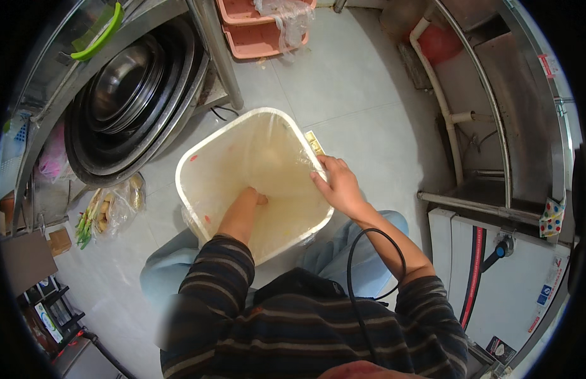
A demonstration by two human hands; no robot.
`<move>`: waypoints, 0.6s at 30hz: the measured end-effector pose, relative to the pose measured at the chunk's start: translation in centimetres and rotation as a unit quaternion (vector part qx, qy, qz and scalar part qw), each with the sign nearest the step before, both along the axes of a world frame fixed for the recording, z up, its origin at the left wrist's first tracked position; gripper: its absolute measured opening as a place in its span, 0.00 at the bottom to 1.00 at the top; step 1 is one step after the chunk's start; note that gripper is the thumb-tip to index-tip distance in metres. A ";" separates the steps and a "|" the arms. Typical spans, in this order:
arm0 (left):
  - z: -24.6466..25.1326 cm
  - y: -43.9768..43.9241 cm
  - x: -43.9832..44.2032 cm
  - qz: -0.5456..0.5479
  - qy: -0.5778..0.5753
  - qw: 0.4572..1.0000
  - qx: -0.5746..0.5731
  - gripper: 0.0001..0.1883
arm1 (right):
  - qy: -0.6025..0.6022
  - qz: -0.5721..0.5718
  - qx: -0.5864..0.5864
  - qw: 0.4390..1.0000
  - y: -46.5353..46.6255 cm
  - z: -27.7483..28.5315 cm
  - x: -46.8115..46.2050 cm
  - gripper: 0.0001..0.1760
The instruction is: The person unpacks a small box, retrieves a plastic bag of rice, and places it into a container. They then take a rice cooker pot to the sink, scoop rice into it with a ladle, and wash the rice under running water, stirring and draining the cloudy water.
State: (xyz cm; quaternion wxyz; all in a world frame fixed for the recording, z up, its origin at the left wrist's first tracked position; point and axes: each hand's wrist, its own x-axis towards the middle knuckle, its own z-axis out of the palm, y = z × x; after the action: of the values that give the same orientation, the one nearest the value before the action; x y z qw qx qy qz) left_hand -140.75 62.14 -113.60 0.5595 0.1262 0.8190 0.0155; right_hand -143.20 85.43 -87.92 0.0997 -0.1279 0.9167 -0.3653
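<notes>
A large white square plastic tub (pixel 184 161) stands on the floor between my knees, lined with clear plastic film and filled with cloudy, yellowish liquid. My left hand (pixel 259 195) is dipped into the liquid near the middle; its fingers are mostly hidden beneath the surface, so whether they hold anything cannot be told. With my right hand (pixel 338 182) I grip the tub's right rim, thumb inside and fingers outside. Small red bits cling to the liner at the left. A yellowish object (pixel 315 142) shows outside the rim, just above my right hand.
Nested metal basins (pixel 132 94) lean on a rack at the upper left. Below them, green onions (pixel 86 222) and a clear bag of vegetables (pixel 115 208) lie on the floor. Pink plastic baskets (pixel 255 41) stand ahead. Pipes (pixel 440 94) and a white cabinet (pixel 511 279) are on the right.
</notes>
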 end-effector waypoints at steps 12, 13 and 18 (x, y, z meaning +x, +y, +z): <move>30.3 -3.9 0.9 0.053 0.230 0.932 0.274 0.19 | -0.514 -0.165 -0.275 0.796 1.4 -0.9 4.4 0.33; 32.5 -5.6 1.7 0.100 0.290 0.908 0.285 0.19 | -0.504 -0.171 -0.277 0.800 1.3 -1.2 3.9 0.32; 37.1 -15.3 7.1 0.257 0.598 0.740 0.169 0.21 | -0.442 -0.272 -0.299 0.801 8.1 -0.6 1.5 0.23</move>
State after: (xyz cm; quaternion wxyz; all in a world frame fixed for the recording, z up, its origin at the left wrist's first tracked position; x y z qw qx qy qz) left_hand -133.65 46.83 -76.54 -0.1008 -0.0134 0.9706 0.2181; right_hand -141.75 93.57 -88.54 0.3475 0.2789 0.6153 -0.6502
